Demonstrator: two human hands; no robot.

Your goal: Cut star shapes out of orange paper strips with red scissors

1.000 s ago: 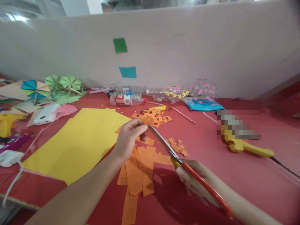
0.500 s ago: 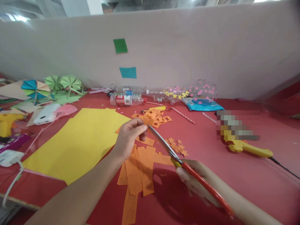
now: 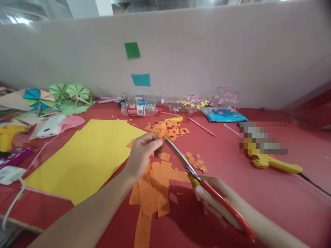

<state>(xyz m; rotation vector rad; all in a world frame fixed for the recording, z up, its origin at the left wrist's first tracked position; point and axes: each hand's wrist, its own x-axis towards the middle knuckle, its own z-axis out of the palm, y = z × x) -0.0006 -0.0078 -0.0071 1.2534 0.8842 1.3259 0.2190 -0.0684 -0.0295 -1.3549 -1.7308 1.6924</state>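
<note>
My left hand pinches a small piece of orange paper above the red table. My right hand grips red-handled scissors, whose blade tips meet the orange piece at my left fingertips. Under both hands lies a pile of orange paper strips. Several small orange cut-out stars lie just right of the blades. More orange scraps with star holes lie beyond my left hand.
A large yellow sheet covers the table's left. A plastic bottle, a blue packet and star-covered clear balloons lie along the grey partition. A yellow glue gun is at right; paper pinwheels at far left.
The scissors' blades have shifted slightly at the orange piece, and the piece has turned a little in my left fingers. Both hands stay in nearly the same place.
</note>
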